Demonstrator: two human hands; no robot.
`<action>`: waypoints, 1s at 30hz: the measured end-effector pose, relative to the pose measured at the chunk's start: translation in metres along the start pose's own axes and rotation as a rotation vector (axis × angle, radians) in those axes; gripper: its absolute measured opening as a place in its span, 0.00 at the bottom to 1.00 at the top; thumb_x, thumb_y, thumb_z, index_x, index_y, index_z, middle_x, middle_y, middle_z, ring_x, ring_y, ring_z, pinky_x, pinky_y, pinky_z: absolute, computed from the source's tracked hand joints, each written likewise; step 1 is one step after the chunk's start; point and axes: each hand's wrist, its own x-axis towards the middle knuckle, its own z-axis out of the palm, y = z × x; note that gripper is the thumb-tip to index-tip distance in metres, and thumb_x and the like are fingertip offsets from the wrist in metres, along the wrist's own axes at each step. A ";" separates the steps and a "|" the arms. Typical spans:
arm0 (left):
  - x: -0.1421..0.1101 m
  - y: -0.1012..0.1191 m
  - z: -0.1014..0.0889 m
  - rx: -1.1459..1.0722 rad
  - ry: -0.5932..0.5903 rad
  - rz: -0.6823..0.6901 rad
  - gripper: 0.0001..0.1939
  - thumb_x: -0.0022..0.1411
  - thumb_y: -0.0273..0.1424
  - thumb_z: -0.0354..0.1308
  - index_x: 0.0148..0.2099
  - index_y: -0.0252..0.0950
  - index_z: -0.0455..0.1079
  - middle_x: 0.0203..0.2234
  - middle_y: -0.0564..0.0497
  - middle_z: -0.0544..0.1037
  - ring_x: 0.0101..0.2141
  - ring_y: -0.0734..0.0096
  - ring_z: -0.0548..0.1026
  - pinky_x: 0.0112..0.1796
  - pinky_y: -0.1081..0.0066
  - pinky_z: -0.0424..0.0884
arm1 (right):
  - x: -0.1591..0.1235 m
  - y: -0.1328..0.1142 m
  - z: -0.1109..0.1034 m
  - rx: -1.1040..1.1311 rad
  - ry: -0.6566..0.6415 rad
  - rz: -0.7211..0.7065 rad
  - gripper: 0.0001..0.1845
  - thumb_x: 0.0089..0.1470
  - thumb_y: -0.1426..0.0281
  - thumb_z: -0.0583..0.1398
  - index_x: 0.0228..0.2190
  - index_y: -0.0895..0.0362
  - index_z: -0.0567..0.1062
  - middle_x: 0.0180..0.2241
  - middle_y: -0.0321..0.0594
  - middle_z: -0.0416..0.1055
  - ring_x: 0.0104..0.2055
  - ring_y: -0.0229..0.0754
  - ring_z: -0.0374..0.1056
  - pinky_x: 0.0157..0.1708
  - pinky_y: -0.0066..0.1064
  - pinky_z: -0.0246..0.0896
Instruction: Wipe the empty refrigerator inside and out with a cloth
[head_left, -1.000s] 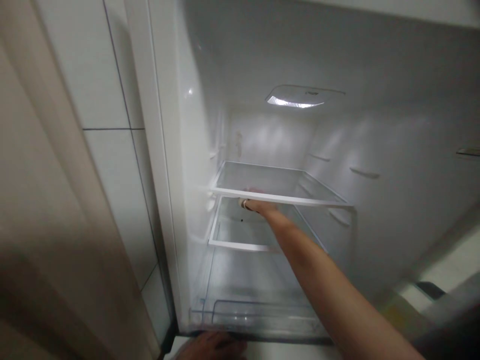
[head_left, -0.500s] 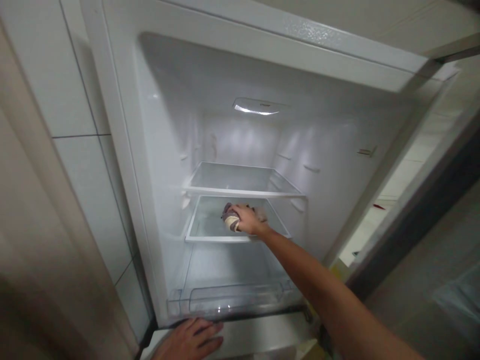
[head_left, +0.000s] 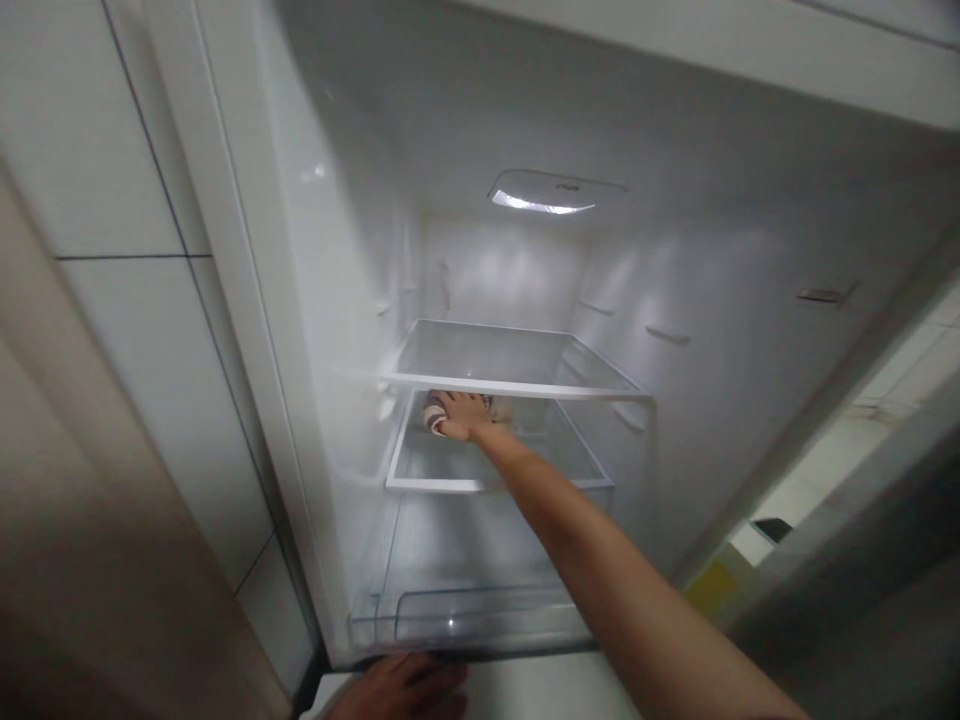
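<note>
My right hand point(head_left: 463, 414) reaches deep into an open fridge and grips a striped cloth point(head_left: 433, 416), pressing it against the lower glass shelf point(head_left: 555, 462). Some of the cloth shows at both sides of the hand; the middle is covered by my fingers. Above the hand lies the upper glass shelf point(head_left: 510, 352). Slightly blurred at the bottom of the view, my left hand point(head_left: 409, 688) rests with fingers stretched out on the white surface point(head_left: 547, 685) in front of the fridge compartment.
A clear plastic drawer point(head_left: 510, 615) sits at the bottom of the fridge compartment. The lamp point(head_left: 555, 195) glows under its ceiling. White side walls point(head_left: 735, 400) enclose my arm on both sides. Wall tiles point(head_left: 135, 330) stand at the left, and a dark blurred door point(head_left: 885, 560) at the right.
My right hand has slid the cloth farther back and a little left on the lower shelf. The view has come closer to the fridge. My left hand stays at the front.
</note>
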 end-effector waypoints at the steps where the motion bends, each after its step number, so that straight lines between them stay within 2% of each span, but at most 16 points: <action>1: 0.001 0.001 -0.003 0.001 -0.021 -0.008 0.33 0.66 0.36 0.75 0.70 0.50 0.70 0.67 0.60 0.78 0.53 0.65 0.79 0.49 0.68 0.75 | 0.000 -0.015 0.002 0.010 -0.007 -0.050 0.34 0.66 0.55 0.62 0.69 0.48 0.69 0.70 0.46 0.67 0.71 0.58 0.63 0.71 0.55 0.56; 3: 0.003 0.004 -0.011 -0.022 -0.069 -0.036 0.36 0.64 0.30 0.76 0.70 0.50 0.69 0.67 0.60 0.77 0.54 0.65 0.79 0.50 0.68 0.74 | -0.009 -0.040 0.005 0.026 -0.017 -0.120 0.38 0.66 0.54 0.62 0.72 0.50 0.65 0.74 0.46 0.61 0.75 0.56 0.57 0.73 0.55 0.52; 5: 0.005 0.008 -0.021 -0.092 -0.120 -0.091 0.39 0.63 0.28 0.75 0.72 0.50 0.67 0.69 0.59 0.75 0.57 0.63 0.78 0.54 0.67 0.74 | -0.029 -0.054 0.005 0.037 -0.034 -0.160 0.42 0.65 0.53 0.62 0.74 0.53 0.61 0.77 0.46 0.56 0.78 0.54 0.53 0.75 0.54 0.48; 8: 0.005 0.014 -0.036 -0.201 -0.180 -0.165 0.43 0.62 0.29 0.73 0.75 0.51 0.63 0.72 0.55 0.72 0.63 0.59 0.74 0.61 0.61 0.71 | -0.069 -0.054 0.001 0.067 -0.086 -0.251 0.46 0.65 0.54 0.63 0.77 0.50 0.56 0.79 0.43 0.51 0.79 0.51 0.49 0.77 0.52 0.44; 10: 0.004 0.016 -0.041 -0.208 -0.199 -0.176 0.44 0.64 0.27 0.69 0.77 0.53 0.60 0.73 0.55 0.70 0.64 0.59 0.73 0.63 0.61 0.68 | -0.096 -0.039 -0.005 0.103 -0.111 -0.301 0.47 0.65 0.55 0.63 0.78 0.49 0.54 0.79 0.42 0.50 0.79 0.50 0.50 0.77 0.50 0.45; 12: 0.002 0.018 -0.043 -0.180 -0.197 -0.176 0.45 0.65 0.24 0.66 0.78 0.55 0.57 0.74 0.56 0.68 0.64 0.61 0.73 0.64 0.61 0.67 | -0.122 -0.013 -0.013 0.111 -0.100 -0.255 0.48 0.64 0.55 0.63 0.78 0.48 0.53 0.79 0.41 0.51 0.79 0.49 0.51 0.77 0.46 0.47; 15: 0.001 0.019 -0.042 -0.144 -0.166 -0.162 0.46 0.66 0.24 0.64 0.79 0.56 0.54 0.75 0.58 0.66 0.63 0.62 0.74 0.64 0.62 0.67 | -0.153 0.037 -0.028 0.052 -0.029 -0.046 0.47 0.64 0.55 0.63 0.77 0.51 0.56 0.78 0.43 0.54 0.78 0.49 0.53 0.76 0.42 0.50; 18: 0.000 0.018 -0.039 -0.140 -0.145 -0.146 0.45 0.66 0.25 0.65 0.79 0.56 0.55 0.75 0.58 0.66 0.62 0.62 0.74 0.64 0.62 0.68 | -0.171 0.080 -0.037 -0.010 0.062 0.155 0.43 0.68 0.56 0.59 0.76 0.59 0.57 0.77 0.52 0.55 0.78 0.53 0.53 0.75 0.48 0.50; 21: 0.000 0.017 -0.035 -0.160 -0.186 -0.155 0.47 0.66 0.26 0.66 0.80 0.57 0.54 0.76 0.58 0.66 0.63 0.62 0.74 0.64 0.61 0.69 | -0.169 0.101 -0.036 -0.063 0.108 0.289 0.41 0.69 0.55 0.57 0.75 0.59 0.59 0.76 0.54 0.55 0.77 0.56 0.55 0.74 0.51 0.50; 25: -0.001 0.014 -0.025 -0.155 -0.232 -0.160 0.49 0.63 0.27 0.71 0.79 0.56 0.55 0.75 0.57 0.67 0.63 0.60 0.74 0.62 0.61 0.71 | -0.144 0.104 -0.028 -0.111 0.126 0.378 0.40 0.68 0.54 0.56 0.74 0.58 0.61 0.76 0.55 0.56 0.76 0.57 0.56 0.73 0.52 0.49; 28: -0.003 0.010 -0.012 -0.092 -0.162 -0.102 0.46 0.63 0.27 0.73 0.77 0.53 0.61 0.72 0.56 0.71 0.60 0.61 0.76 0.58 0.64 0.75 | -0.122 0.105 -0.026 -0.127 0.125 0.375 0.40 0.68 0.54 0.56 0.74 0.58 0.62 0.75 0.55 0.58 0.75 0.57 0.56 0.73 0.51 0.51; 30: -0.003 0.007 -0.006 -0.023 -0.081 -0.049 0.39 0.66 0.28 0.72 0.74 0.51 0.65 0.70 0.58 0.73 0.57 0.64 0.78 0.54 0.67 0.76 | -0.108 0.105 -0.026 -0.128 0.115 0.348 0.37 0.69 0.55 0.55 0.72 0.57 0.64 0.73 0.53 0.61 0.74 0.57 0.58 0.72 0.50 0.52</action>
